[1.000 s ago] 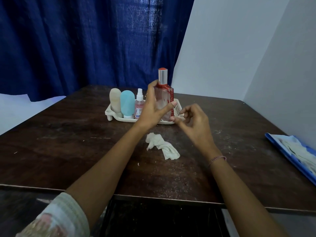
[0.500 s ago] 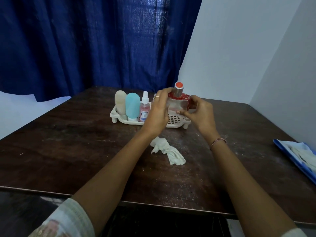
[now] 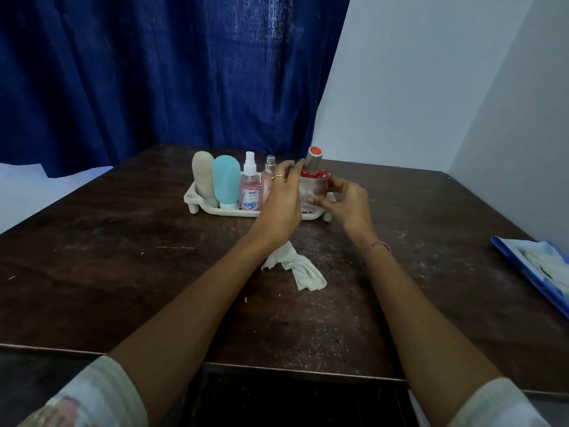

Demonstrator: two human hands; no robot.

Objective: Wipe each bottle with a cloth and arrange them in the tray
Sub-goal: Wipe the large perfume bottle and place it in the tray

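Observation:
A clear glass bottle with a red collar and silver cap [image 3: 314, 177] stands at the right end of the white tray [image 3: 197, 202]. My left hand [image 3: 281, 204] grips its left side and my right hand [image 3: 345, 200] holds its right side. In the tray to the left stand a beige tube [image 3: 203, 177], a light blue tube [image 3: 226, 181], a small pink spray bottle [image 3: 248, 186] and a slim pink bottle [image 3: 267, 180], partly hidden by my left hand. A crumpled white cloth [image 3: 303, 269] lies on the table between my forearms.
The dark wooden table [image 3: 123, 257] carries a blue tray with white cloths [image 3: 535, 269] at its right edge. A blue curtain hangs behind and white walls stand to the right.
The red-collared bottle came down from above the tray into its right end. My right hand moved in and took hold of its right side.

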